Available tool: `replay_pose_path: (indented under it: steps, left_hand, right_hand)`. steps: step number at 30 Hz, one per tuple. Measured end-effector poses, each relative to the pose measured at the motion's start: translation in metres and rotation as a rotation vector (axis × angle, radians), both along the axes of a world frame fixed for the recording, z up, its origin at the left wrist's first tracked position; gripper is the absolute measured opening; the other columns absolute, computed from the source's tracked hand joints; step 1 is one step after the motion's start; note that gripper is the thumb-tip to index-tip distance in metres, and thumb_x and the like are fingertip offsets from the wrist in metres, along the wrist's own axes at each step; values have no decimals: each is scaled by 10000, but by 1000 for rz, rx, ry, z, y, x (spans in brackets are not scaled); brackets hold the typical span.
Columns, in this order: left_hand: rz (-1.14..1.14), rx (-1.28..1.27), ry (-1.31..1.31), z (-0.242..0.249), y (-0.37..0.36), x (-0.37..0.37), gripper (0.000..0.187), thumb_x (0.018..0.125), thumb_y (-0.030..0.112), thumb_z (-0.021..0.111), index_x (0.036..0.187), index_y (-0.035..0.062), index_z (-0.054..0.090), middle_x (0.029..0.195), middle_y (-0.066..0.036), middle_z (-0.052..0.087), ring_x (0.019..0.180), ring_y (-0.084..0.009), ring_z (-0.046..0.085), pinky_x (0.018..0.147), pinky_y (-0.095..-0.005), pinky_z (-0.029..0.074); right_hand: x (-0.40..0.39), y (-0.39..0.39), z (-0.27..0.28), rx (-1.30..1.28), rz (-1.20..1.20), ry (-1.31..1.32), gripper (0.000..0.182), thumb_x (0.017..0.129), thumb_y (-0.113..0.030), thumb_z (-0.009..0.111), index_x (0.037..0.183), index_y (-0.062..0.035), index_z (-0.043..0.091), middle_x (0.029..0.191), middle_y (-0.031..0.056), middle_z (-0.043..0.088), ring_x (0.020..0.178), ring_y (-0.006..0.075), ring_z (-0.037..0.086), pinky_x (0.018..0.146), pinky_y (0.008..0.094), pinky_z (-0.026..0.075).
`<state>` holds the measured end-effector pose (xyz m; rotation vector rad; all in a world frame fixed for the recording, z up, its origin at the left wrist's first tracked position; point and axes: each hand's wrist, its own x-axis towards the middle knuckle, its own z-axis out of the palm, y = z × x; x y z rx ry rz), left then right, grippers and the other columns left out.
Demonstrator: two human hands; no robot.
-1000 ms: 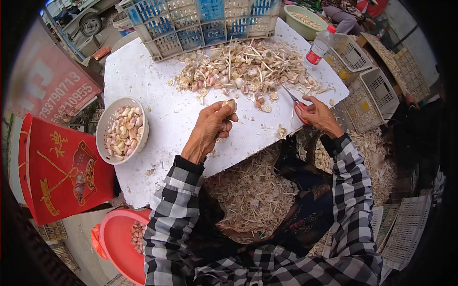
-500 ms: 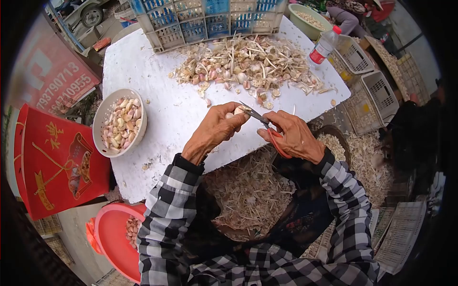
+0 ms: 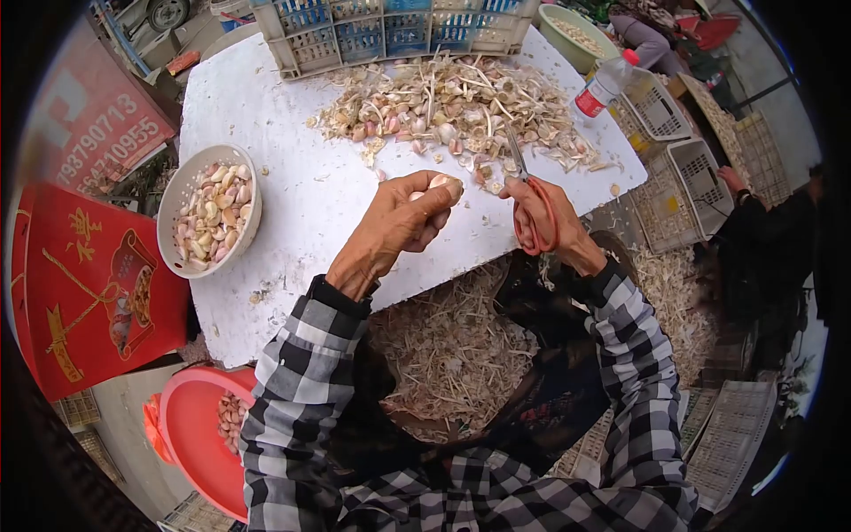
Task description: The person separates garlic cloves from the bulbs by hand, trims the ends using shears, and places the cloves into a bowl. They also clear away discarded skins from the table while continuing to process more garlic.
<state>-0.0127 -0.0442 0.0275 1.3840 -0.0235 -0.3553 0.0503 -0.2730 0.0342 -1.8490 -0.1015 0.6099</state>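
Garlic cloves (image 3: 446, 184) are pinched between the thumb and fingers of my left hand (image 3: 394, 222), over the front part of the white table (image 3: 292, 213). My right hand (image 3: 554, 222) is closed around red-handled scissors (image 3: 542, 213), whose blades point up and away toward the garlic heap. Between the two hands there is a gap, and the blades are apart from the cloves. Beyond them lies a heap of garlic cloves, skins and stalks (image 3: 443, 111). To the left of my left hand, a white colander (image 3: 166, 217) holds several garlic cloves (image 3: 215, 213).
A plastic crate (image 3: 390, 40) stands at the table's back, with a red-capped bottle (image 3: 598, 89) to the right. Left are a red gift bag (image 3: 71, 310) and red basin (image 3: 182, 426). Garlic waste (image 3: 461, 355) lies below; another person's hand (image 3: 732, 180) shows at right.
The scissors have moved away from the garlic in my left hand and now point upward. My right hand has turned and shifted slightly right; the whole view has shifted a little.
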Motion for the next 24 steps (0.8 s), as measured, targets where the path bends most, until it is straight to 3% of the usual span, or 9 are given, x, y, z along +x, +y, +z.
replay_pose_path:
  steps: [2, 5, 8, 10, 11, 13, 14, 17, 24]
  left_hand:
    - [187, -348, 80, -7, 7, 10, 233, 906, 295, 559, 951, 66, 571, 582, 35, 479, 414, -31, 343, 359, -192, 224]
    - [253, -484, 160, -9, 12, 12, 219, 915, 263, 518, 999, 61, 528, 593, -1, 517, 393, -51, 363, 331, -193, 239]
    - [288, -653, 237, -21, 21, 17, 194, 913, 211, 513, 1014, 45, 505, 670, -41, 565, 439, -71, 439, 328, -188, 274]
    - [416, -642, 374, -20, 16, 18, 195, 912, 156, 504, 1045, 14, 495, 794, -92, 597, 564, -116, 549, 352, -190, 325]
    - [382, -599, 337, -24, 16, 17, 256, 909, 121, 494, 1120, -25, 483, 940, -132, 598, 697, -160, 606, 387, -187, 367]
    - [356, -536, 340, -28, 7, 18, 292, 913, 124, 493, 1160, -31, 470, 968, -133, 598, 723, -160, 611, 400, -181, 372]
    - [327, -467, 343, -29, 3, 18, 329, 918, 128, 491, 1200, -38, 458, 997, -133, 597, 749, -161, 617, 412, -176, 376]
    - [174, -507, 341, -33, -2, 18, 326, 946, 172, 481, 1214, -14, 464, 1017, -117, 597, 791, -154, 614, 435, -174, 388]
    - [143, -682, 332, -30, -9, 13, 240, 975, 207, 443, 1112, 20, 504, 941, -77, 582, 785, -155, 611, 416, -191, 367]
  right_hand:
    - [20, 8, -21, -349, 57, -567, 340, 866, -296, 621, 962, 21, 540, 533, 78, 503, 462, 222, 536, 463, 376, 433]
    - [48, 26, -51, -468, 108, -904, 313, 804, -222, 671, 974, 10, 548, 622, 153, 568, 568, 329, 577, 554, 429, 449]
    - [63, 37, -72, -544, 87, -1009, 286, 778, -181, 673, 982, -16, 559, 702, 180, 596, 638, 374, 580, 582, 435, 453]
    - [57, 42, -64, -547, 108, -967, 298, 769, -172, 681, 1005, -34, 562, 717, 159, 603, 641, 321, 597, 587, 402, 460]
    - [50, 41, -58, -404, 46, -819, 320, 769, -179, 689, 1016, -22, 560, 711, 134, 606, 642, 281, 595, 591, 386, 464]
    - [44, 42, -45, -92, 6, -523, 416, 778, -230, 722, 1070, 4, 541, 762, 63, 606, 683, 162, 589, 588, 306, 472]
    - [39, 44, -37, -94, 7, -522, 416, 778, -230, 722, 1070, 4, 541, 762, 63, 606, 683, 162, 589, 588, 306, 472]
    - [20, 53, -14, 367, 4, -191, 510, 809, -258, 722, 1175, -16, 462, 952, 71, 568, 803, 144, 619, 578, 234, 461]
    - [-5, 65, -3, 429, 55, -234, 369, 879, -175, 640, 1156, -9, 461, 992, 82, 592, 876, 169, 634, 748, 275, 521]
